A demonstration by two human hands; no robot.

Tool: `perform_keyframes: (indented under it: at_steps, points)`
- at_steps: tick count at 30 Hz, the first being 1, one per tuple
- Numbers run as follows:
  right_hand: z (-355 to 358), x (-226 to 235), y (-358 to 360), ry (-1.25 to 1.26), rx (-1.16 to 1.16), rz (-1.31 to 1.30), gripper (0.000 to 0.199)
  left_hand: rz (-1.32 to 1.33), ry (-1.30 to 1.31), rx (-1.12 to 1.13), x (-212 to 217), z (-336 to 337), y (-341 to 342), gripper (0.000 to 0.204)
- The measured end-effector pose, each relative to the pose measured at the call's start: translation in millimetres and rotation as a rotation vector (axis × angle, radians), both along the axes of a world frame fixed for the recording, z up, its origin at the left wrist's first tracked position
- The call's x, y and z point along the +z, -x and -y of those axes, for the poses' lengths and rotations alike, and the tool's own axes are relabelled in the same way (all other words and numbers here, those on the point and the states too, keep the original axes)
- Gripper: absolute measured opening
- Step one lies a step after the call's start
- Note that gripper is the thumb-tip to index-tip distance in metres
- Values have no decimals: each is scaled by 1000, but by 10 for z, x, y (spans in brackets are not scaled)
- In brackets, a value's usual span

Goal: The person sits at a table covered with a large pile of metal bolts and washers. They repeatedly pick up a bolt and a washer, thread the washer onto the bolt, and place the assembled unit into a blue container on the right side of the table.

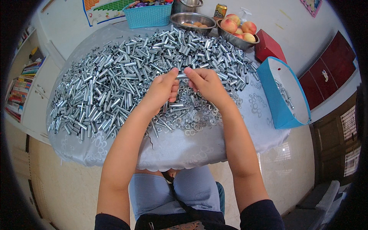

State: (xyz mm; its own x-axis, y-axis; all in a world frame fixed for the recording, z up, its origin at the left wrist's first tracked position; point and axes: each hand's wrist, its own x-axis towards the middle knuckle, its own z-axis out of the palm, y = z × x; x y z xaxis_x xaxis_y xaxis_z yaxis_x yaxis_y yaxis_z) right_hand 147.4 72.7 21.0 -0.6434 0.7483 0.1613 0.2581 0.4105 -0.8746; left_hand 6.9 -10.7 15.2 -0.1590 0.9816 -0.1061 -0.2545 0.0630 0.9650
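Between my two hands, over the front of a heap, is a small silvery metal tube (181,76) lying crosswise. Closed fingers and thumb of my left hand (163,89) grip its left end. My right hand (209,85) pinches the other end, thumb on top. Whether a bolt sits inside the tube cannot be made out. Around and beyond both hands spreads a big heap of loose metal tubes (115,76). Just under my hands lie many flat washers (195,119) and nuts, mixed with a few bolts and rods.
At the right edge of the cloth-covered table (199,147) stands a blue fabric bin (274,99) with several metal pieces inside. Along the back are a red box (270,46), a bowl of peaches (239,41), a steel bowl (191,19), a can (220,11) and a turquoise basket (147,17).
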Motion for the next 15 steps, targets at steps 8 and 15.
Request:
perform_keyframes:
  at_steps: [8,15]
  points:
    - [83,-42,75,-498,-25,-269,33,69,32,42,-13,-28,47,39]
    - [-18,-35,9,73,38,-45,29,29,22,43,29,-9,-27,41]
